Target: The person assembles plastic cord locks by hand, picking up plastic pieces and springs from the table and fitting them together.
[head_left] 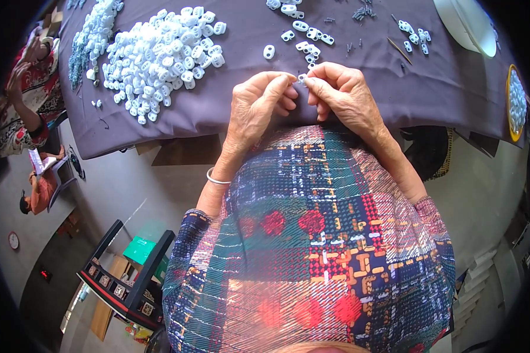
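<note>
Close together at the near side of the cloth-covered table, my left hand (pixel 262 101) and my right hand (pixel 346 97) both have thumb and fingers pinched. A small white plastic piece (pixel 302 77) shows between the fingertips; whether it is held or lies behind them I cannot tell. What each pinch grips is too small or hidden. Just beyond the hands, several white two-hole plastic pieces, like cord locks (pixel 313 34), lie loosely scattered. A single white piece (pixel 269 52) lies apart, beyond my left hand.
A big heap of white pieces (pixel 159 56) covers the table's left, with pale blue ones (pixel 79 56) behind. Tiny dark metal parts (pixel 364 13), a thin pointed stick (pixel 399 50), a white bowl (pixel 462 26) and a yellow-rimmed basket (pixel 510 103) are rightward. Other people sit left.
</note>
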`<action>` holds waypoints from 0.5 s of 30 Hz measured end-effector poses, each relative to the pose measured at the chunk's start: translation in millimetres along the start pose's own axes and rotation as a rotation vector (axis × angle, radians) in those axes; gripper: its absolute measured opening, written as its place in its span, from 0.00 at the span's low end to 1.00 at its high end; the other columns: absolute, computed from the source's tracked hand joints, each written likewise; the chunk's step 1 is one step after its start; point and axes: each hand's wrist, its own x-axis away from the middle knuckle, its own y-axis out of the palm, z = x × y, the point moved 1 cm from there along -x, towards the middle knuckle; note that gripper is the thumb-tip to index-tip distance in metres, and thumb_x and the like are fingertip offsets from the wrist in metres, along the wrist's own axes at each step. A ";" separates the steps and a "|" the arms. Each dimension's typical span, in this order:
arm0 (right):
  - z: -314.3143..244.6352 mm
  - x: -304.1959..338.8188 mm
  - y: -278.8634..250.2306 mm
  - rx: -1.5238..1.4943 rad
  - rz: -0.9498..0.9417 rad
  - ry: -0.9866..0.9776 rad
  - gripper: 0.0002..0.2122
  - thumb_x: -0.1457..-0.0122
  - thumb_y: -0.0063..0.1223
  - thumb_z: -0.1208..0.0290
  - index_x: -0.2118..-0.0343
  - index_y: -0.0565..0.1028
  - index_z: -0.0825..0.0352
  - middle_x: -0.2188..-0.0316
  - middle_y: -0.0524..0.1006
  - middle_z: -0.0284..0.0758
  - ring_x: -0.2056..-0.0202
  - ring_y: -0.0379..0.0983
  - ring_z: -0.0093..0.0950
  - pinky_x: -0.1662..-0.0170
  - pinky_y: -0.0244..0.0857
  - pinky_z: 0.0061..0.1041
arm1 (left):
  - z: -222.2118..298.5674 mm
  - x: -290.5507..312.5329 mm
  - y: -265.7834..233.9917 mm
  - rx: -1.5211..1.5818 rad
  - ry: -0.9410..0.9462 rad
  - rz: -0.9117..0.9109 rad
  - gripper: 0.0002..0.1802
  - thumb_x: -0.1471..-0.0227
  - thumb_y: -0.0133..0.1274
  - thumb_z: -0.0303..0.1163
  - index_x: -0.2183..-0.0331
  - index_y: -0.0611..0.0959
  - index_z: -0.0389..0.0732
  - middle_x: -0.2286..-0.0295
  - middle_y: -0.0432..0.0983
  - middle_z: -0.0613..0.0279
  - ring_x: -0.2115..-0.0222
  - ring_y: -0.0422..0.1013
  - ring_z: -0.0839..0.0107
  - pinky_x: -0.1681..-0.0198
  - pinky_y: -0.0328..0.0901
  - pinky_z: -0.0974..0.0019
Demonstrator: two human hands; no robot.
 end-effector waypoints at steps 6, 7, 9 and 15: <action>-2.8 1.4 -0.8 -0.028 0.002 0.007 0.07 0.41 0.48 0.70 0.67 0.73 0.69 0.82 0.71 0.27 0.84 0.65 0.12 0.81 0.61 0.10 | 2.0 1.9 1.9 -0.092 -0.015 -0.029 0.10 0.47 0.51 0.30 0.64 0.79 0.34 0.76 0.76 0.63 0.77 0.70 0.80 0.75 0.65 0.77; -3.3 2.3 -0.4 -0.020 0.000 0.005 0.07 0.41 0.48 0.70 0.67 0.73 0.69 0.82 0.72 0.27 0.84 0.65 0.12 0.81 0.61 0.10 | 2.9 2.8 2.3 -0.099 -0.020 -0.033 0.10 0.47 0.51 0.30 0.64 0.79 0.34 0.76 0.76 0.63 0.77 0.70 0.80 0.74 0.65 0.77; -2.8 2.4 -0.7 -0.037 0.004 0.009 0.07 0.41 0.48 0.70 0.67 0.73 0.69 0.82 0.71 0.27 0.84 0.65 0.12 0.81 0.61 0.10 | 5.1 2.3 4.3 -0.110 -0.020 -0.030 0.10 0.47 0.51 0.30 0.64 0.79 0.34 0.76 0.76 0.63 0.77 0.70 0.80 0.75 0.65 0.78; -1.2 1.6 -0.2 -0.041 0.014 0.004 0.07 0.41 0.48 0.71 0.67 0.73 0.69 0.82 0.71 0.27 0.84 0.64 0.12 0.82 0.60 0.10 | 5.7 0.8 11.0 -0.127 0.001 0.007 0.09 0.47 0.52 0.29 0.65 0.80 0.34 0.77 0.76 0.65 0.78 0.69 0.82 0.76 0.64 0.79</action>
